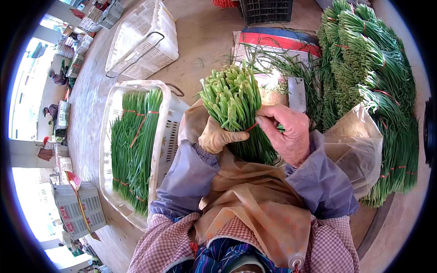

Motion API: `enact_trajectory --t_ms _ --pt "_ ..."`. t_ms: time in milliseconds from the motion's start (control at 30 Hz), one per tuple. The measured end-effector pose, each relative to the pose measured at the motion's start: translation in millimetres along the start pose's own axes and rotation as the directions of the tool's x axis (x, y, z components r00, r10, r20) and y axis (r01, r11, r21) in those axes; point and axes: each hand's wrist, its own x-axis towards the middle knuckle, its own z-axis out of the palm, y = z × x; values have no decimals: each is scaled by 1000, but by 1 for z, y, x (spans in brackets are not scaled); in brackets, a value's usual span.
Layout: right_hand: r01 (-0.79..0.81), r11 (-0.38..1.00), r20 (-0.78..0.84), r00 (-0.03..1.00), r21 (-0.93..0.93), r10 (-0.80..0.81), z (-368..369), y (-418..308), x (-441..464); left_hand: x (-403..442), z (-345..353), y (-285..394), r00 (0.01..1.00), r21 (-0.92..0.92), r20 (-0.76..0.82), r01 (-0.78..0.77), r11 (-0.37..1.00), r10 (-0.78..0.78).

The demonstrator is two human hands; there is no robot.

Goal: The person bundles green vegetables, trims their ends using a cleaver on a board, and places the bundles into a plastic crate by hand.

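Note:
A thick bundle of green stalks (232,95) is held upright over my lap, its pale cut ends facing up. My left hand (216,136), in a tan glove, is wrapped round the bundle's left side, thumb across the front. A red band (251,128) shows on the bundle beside that thumb. My bare right hand (287,132) is at the bundle's right side, thumb and forefinger pinched together near the band; what they hold, if anything, is too small to tell. A tan apron (255,191) covers my lap.
On the left stands a white crate (157,182) with banded green bundles; another white crate (168,45) is behind it. Large piles of bundles (364,59) lie on the right. A metal plate (297,94) and loose leaves are ahead. A black crate (266,11) stands beyond.

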Motion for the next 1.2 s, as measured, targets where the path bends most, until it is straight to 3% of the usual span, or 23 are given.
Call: enact_trajectory --t_ms 167,267,367,467,567,667,700,800,933,967,1067,1100,1200 --pt "20 998 -135 990 -52 -27 22 -11 14 0 -1 -5 1000 102 -27 13 995 -10" --pt "-17 998 -164 986 -64 6 25 -13 16 -1 7 0 997 -46 -65 26 999 -29" --pt "-70 993 -117 990 100 81 25 -6 14 0 6 -2 998 31 -62 -12 999 14" --pt "72 997 -120 990 11 -70 19 0 17 0 7 -3 998 17 -51 -35 999 36" --pt "60 993 -104 992 -106 -71 12 -1 14 2 9 -12 995 64 -70 -60 996 64" --pt "-19 1000 -120 993 -22 16 -3 -17 14 0 12 -11 992 157 -76 -89 984 102" --pt "120 992 -138 983 -44 -124 -7 -13 15 0 10 -8 993 237 32 -115 965 110" --pt "259 952 35 966 -166 -256 -15 -15 23 -1 9 -16 997 149 77 -35 988 24" --pt "34 930 139 990 -365 19 -31 -29 21 1 10 -14 987 -75 161 24 997 -12" --pt "15 941 138 990 -338 34 -31 -28 22 1 10 -15 985 -116 170 31 993 -11" --pt "228 878 185 969 -420 -163 -32 -21 26 1 8 -19 982 -125 190 6 992 19" --pt "252 821 223 962 -512 -156 -33 -24 27 2 8 -17 980 -70 199 -9 997 23" --pt "345 647 302 936 -680 -183 -33 -32 35 2 11 -18 971 -231 228 -14 973 69"
